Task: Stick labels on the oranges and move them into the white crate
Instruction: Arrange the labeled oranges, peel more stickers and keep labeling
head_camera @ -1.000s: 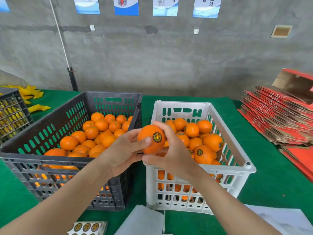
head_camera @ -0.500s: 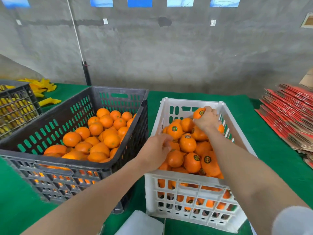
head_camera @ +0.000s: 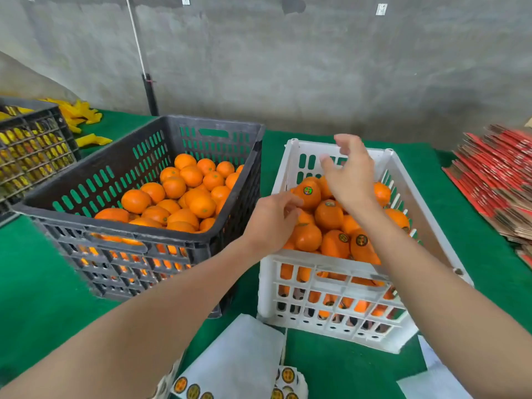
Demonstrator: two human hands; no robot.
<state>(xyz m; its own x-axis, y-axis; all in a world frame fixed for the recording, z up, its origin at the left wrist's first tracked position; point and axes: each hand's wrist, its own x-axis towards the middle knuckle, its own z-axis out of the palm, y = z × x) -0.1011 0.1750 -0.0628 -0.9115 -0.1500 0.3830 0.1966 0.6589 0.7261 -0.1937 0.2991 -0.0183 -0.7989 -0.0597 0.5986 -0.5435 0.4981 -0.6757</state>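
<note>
The white crate [head_camera: 313,266] stands right of centre, holding several labelled oranges [head_camera: 329,214]. To its left, the dark grey crate [head_camera: 138,226] holds several unlabelled oranges [head_camera: 175,188]. My right hand [head_camera: 349,180] hovers above the white crate with fingers spread and nothing in it. My left hand [head_camera: 272,223] rests over the white crate's left rim, fingers loosely curled, touching the oranges there; it holds nothing I can see. Sheets of round label stickers [head_camera: 190,390] lie at the bottom edge, more label stickers [head_camera: 288,378] beside them.
White paper [head_camera: 239,361] lies on the green table cover in front of the crates. A second dark crate [head_camera: 31,151] stands at far left with yellow items [head_camera: 83,116] behind it. Stacked red flat cartons [head_camera: 495,180] fill the right side. A grey wall is behind.
My right hand carried the labelled orange from between both hands into the white crate's far side, let it go and lifted, fingers spread. My left hand moved onto the white crate's left rim.
</note>
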